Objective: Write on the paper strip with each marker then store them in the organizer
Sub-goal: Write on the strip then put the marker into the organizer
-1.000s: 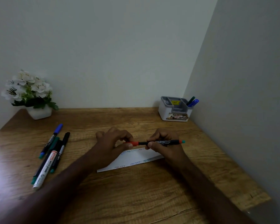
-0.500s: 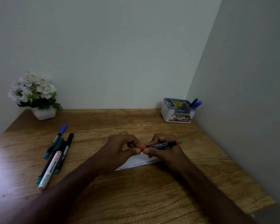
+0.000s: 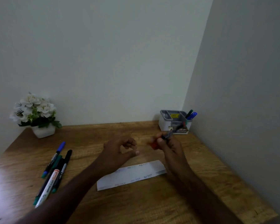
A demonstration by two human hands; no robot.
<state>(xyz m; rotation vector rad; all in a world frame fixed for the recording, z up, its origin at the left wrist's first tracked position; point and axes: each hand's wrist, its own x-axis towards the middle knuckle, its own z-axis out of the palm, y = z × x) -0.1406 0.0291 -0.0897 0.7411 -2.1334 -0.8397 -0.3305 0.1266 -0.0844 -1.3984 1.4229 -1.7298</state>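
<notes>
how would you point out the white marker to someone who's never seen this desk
Start at the flower pot in the desk's back left corner, then come forward to the marker cluster. The white marker lies nearest the front edge: the only white-barrelled one, with a red label.

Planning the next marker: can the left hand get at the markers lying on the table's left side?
Probably yes. The left hand holds nothing, and bare table lies between it and the loose markers; the paper strip sits off that path.

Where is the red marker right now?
In the head view, the red marker is held in the right hand, lifted above the desk right of centre, just in front of the organizer and beyond the paper strip.
</notes>
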